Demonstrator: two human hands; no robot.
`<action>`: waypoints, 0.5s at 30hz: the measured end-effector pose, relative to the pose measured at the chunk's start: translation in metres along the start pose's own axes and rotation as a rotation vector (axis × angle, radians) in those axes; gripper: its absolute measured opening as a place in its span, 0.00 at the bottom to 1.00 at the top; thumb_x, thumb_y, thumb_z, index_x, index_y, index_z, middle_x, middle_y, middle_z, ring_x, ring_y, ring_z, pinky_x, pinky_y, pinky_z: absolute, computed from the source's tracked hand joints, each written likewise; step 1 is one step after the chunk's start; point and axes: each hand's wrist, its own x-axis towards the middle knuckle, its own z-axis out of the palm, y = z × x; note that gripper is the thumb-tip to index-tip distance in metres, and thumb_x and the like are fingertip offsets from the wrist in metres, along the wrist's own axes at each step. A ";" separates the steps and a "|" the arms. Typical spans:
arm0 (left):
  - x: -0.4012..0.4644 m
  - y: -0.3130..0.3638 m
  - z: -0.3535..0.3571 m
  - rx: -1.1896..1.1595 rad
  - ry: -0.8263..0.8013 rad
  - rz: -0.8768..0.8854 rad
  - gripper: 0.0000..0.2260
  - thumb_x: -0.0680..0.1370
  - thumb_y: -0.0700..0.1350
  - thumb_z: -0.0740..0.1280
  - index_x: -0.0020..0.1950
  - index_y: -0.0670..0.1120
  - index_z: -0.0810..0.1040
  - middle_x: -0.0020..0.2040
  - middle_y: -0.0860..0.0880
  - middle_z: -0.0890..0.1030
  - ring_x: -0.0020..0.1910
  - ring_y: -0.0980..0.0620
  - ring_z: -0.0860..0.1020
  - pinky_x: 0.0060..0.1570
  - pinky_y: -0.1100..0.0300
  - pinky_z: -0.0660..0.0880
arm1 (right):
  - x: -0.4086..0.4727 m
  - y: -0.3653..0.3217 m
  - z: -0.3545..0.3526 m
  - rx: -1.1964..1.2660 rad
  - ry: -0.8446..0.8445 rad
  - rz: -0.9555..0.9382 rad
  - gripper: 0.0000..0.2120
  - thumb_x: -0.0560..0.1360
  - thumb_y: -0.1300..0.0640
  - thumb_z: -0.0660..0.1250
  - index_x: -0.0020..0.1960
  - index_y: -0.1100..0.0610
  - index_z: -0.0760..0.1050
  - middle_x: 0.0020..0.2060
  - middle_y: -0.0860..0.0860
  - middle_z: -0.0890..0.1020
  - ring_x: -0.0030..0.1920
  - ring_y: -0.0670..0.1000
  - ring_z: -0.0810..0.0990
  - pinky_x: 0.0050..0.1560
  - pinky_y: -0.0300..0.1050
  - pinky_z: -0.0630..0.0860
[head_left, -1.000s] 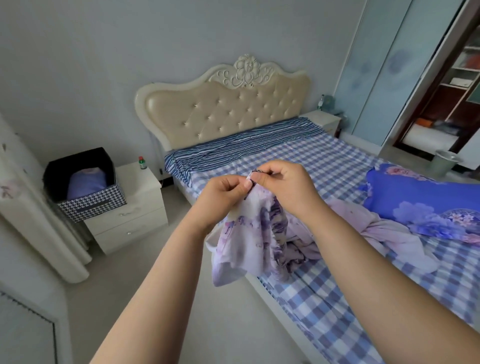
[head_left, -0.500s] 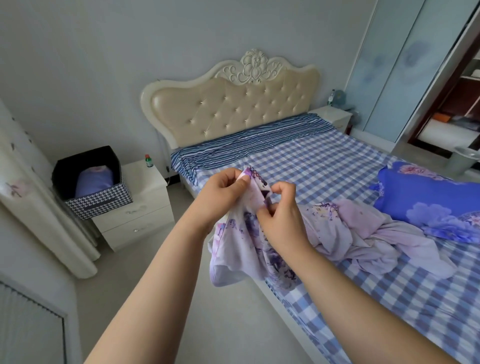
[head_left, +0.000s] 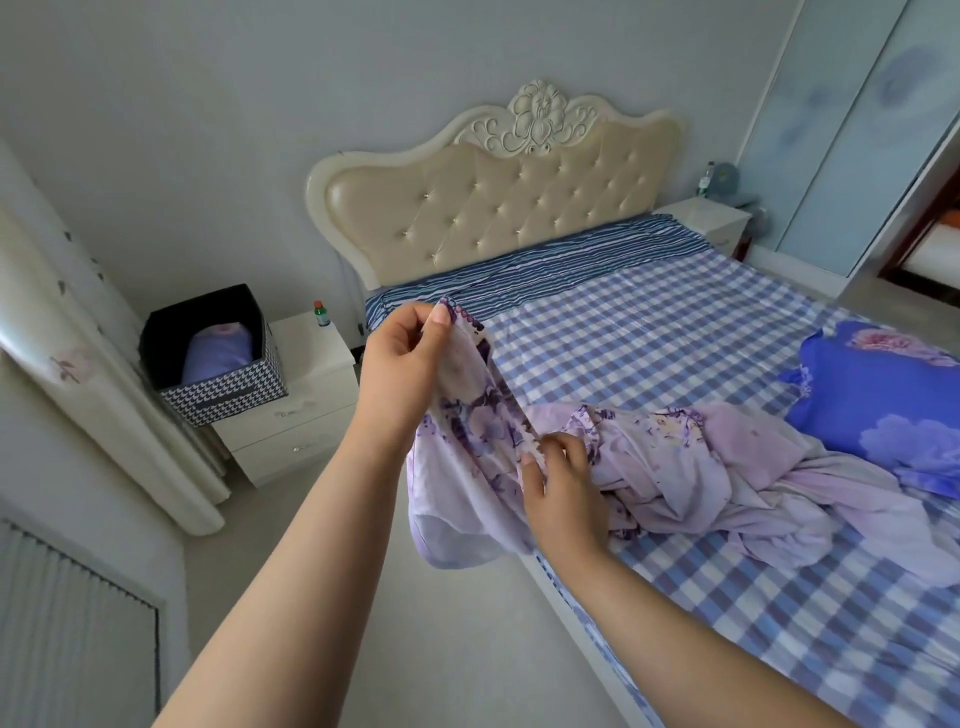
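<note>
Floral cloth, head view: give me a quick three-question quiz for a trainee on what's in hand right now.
1. True or false: the left hand and the right hand both pinch the floral cloth.
2. Where does the blue pillow lie? A on the bed; B on the floor; C in the wardrobe.
3. Fill the gap: the small bottle stands on the ____.

Key: 1 true; 2 A; 3 nightstand.
</note>
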 end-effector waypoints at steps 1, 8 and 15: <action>-0.001 0.000 0.001 0.006 0.020 0.009 0.11 0.80 0.47 0.65 0.40 0.43 0.76 0.36 0.47 0.74 0.37 0.52 0.70 0.39 0.59 0.68 | 0.001 0.003 0.001 0.027 -0.053 0.062 0.10 0.78 0.51 0.62 0.51 0.58 0.76 0.57 0.51 0.75 0.43 0.57 0.80 0.34 0.44 0.70; -0.006 0.006 0.007 0.061 0.037 0.039 0.08 0.78 0.45 0.68 0.40 0.43 0.79 0.35 0.48 0.75 0.36 0.54 0.70 0.39 0.59 0.69 | 0.015 0.028 0.009 0.073 -0.553 0.220 0.15 0.81 0.52 0.55 0.56 0.59 0.76 0.53 0.58 0.80 0.52 0.60 0.77 0.53 0.49 0.75; -0.016 0.015 0.021 0.196 -0.087 0.098 0.09 0.79 0.45 0.66 0.40 0.45 0.77 0.33 0.55 0.75 0.34 0.57 0.70 0.36 0.63 0.68 | 0.022 -0.024 -0.032 0.684 -0.322 -0.042 0.23 0.80 0.44 0.50 0.53 0.59 0.76 0.47 0.49 0.80 0.48 0.46 0.78 0.50 0.36 0.72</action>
